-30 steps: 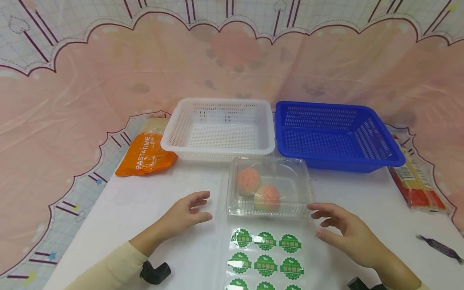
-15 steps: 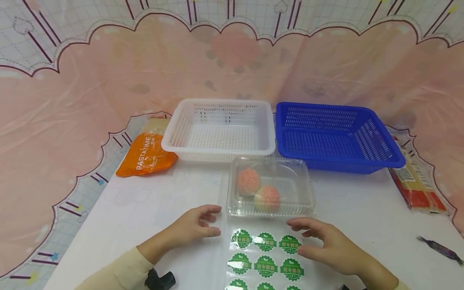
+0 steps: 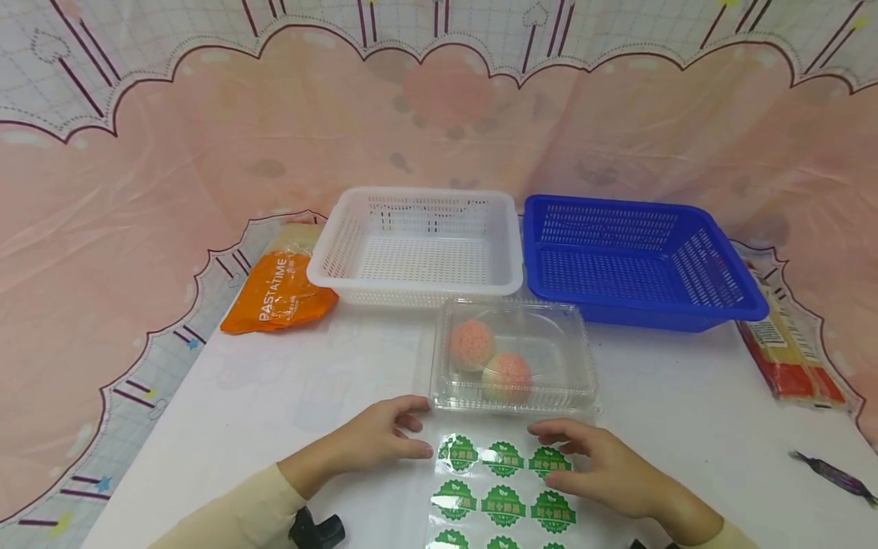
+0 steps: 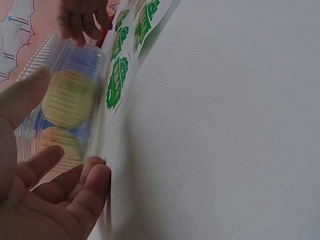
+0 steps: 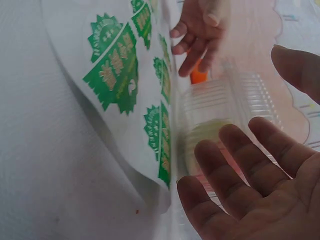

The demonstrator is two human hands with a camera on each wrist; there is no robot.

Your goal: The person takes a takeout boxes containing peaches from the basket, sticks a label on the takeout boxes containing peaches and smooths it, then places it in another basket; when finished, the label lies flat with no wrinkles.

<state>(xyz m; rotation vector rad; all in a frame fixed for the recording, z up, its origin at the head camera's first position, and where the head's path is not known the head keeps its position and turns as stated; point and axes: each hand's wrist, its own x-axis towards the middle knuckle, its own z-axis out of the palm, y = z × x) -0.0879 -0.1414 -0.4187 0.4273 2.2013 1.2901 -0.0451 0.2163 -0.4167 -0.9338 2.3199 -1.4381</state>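
Observation:
A clear clamshell box (image 3: 549, 358) with two pink-orange balls (image 3: 471, 343) inside stands closed on the white table (image 3: 274, 389). Just in front of it lies a sheet of round green stickers (image 3: 502, 499). My left hand (image 3: 401, 431) rests open at the sheet's top left corner, fingertips close to the box's front edge. My right hand (image 3: 579, 459) hovers open over the sheet's top right stickers. The left wrist view shows the left hand's fingers (image 4: 90, 182) beside the sheet edge and box (image 4: 65, 100). My right palm (image 5: 250, 190) faces the box (image 5: 225, 110) and sheet (image 5: 120, 75).
Behind the box stand a white basket (image 3: 329, 248) and a blue basket (image 3: 744, 305), both holding nothing. An orange pasta bag (image 3: 277, 293) lies at left, spaghetti packs (image 3: 782, 351) at right, a purple wrapper (image 3: 830, 470) near the right front.
Both hands have come inward and nearer, from either side of the clamshell box to the top corners of the sticker sheet. The box has not moved.

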